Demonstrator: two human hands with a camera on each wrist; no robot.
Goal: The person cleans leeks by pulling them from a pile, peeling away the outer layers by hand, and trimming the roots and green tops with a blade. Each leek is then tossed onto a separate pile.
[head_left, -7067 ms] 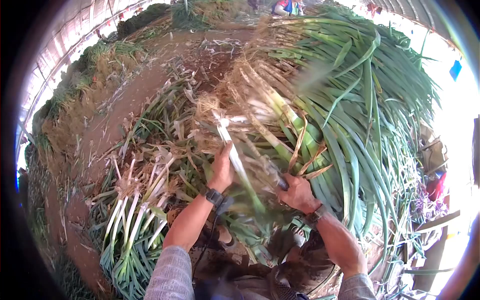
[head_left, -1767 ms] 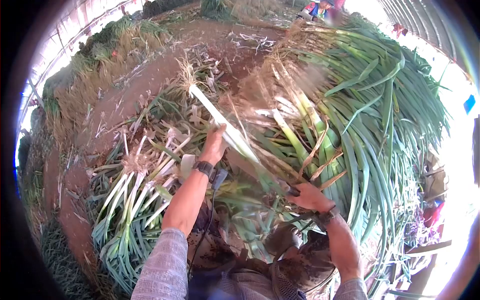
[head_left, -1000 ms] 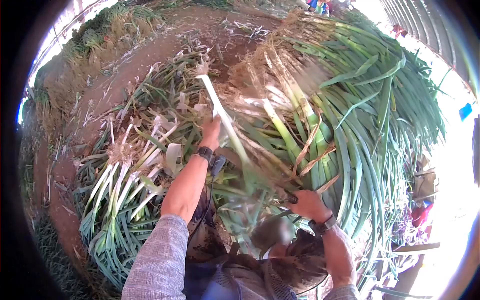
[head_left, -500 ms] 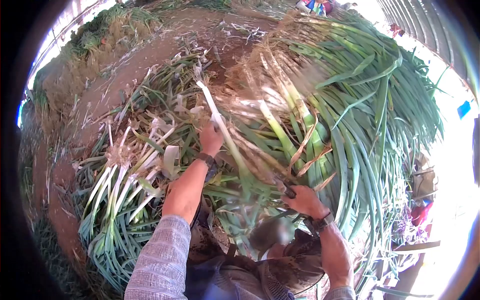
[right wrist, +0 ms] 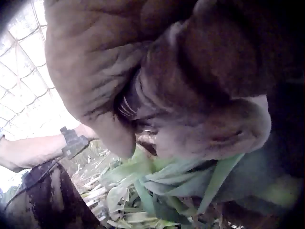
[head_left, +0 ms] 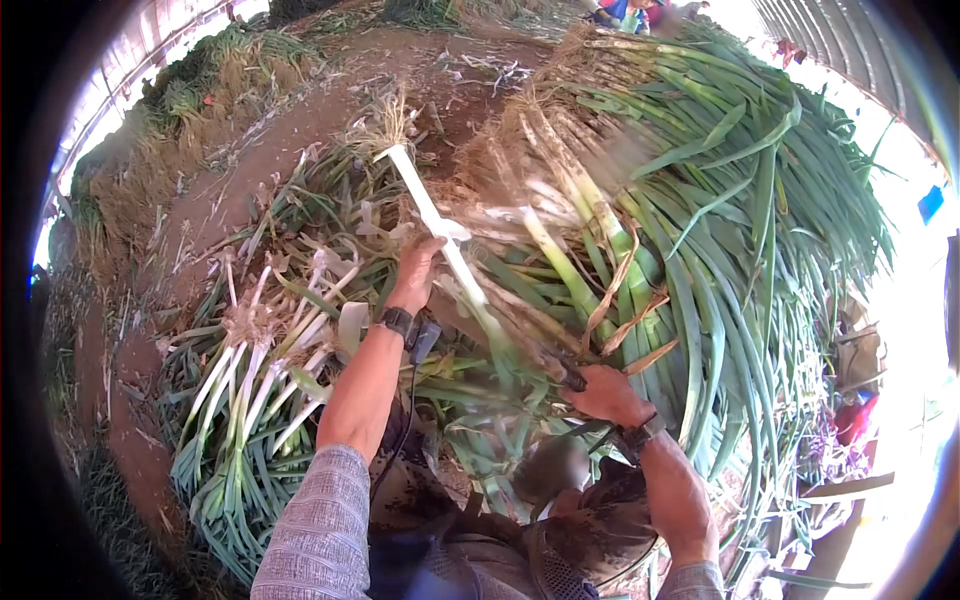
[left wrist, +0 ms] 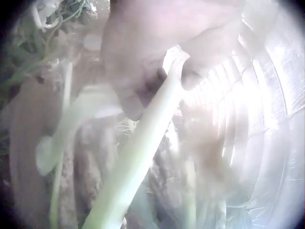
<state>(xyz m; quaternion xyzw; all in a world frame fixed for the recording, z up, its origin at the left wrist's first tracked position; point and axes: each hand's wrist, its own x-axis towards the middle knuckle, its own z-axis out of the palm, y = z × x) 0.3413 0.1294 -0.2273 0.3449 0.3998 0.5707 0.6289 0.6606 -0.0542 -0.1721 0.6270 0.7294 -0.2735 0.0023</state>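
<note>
My left hand (head_left: 415,268) grips a long white-stemmed green onion (head_left: 422,195), its shaggy roots pointing away and its green end running down towards my right hand. A loose strip of white skin (head_left: 452,230) sticks out beside my fingers. In the left wrist view, the pale stalk (left wrist: 138,157) passes below my blurred fingers. My right hand (head_left: 608,395) is wrapped round a dark handle (head_left: 573,381) near the green end; what it belongs to is blurred among brownish stems. In the right wrist view, curled fingers cover that handle (right wrist: 128,106), with green leaves (right wrist: 176,181) beneath.
A large heap of unpeeled green onions (head_left: 740,210) fills the right. Peeled ones (head_left: 245,395) lie in a bundle at left, beside stripped leaves (head_left: 340,200). More stacks (head_left: 190,110) line the far left, past bare soil (head_left: 230,165). Another person (head_left: 628,15) is at the back.
Since half a second ago, my left hand has shifted slightly left and the onion's roots show again at its top. White skin now juts out at the fingers. My right hand has barely moved.
</note>
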